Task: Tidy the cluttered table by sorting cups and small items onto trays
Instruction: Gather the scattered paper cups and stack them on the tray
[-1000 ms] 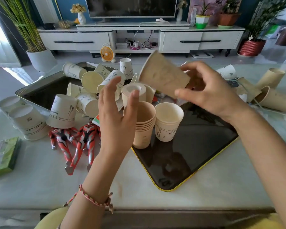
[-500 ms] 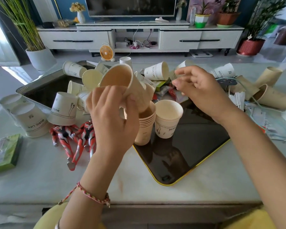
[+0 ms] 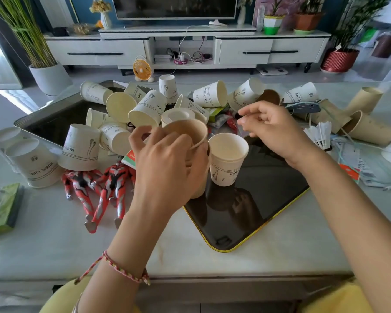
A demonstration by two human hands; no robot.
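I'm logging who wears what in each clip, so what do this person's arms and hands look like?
Both forearms are bare: no sleeves, no gloves. At the wrist of the left hand sits a braided red and pink cord bracelet with a loose tail. The right hand and its wrist show no ring, watch or band. Yellow clothing shows at the bottom edge.

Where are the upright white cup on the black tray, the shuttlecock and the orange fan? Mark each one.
white cup [image 3: 226,168], head view, on its printed outer wall.
shuttlecock [image 3: 320,134], head view, on its white feathers.
orange fan [image 3: 142,69], head view, on its round front grille.
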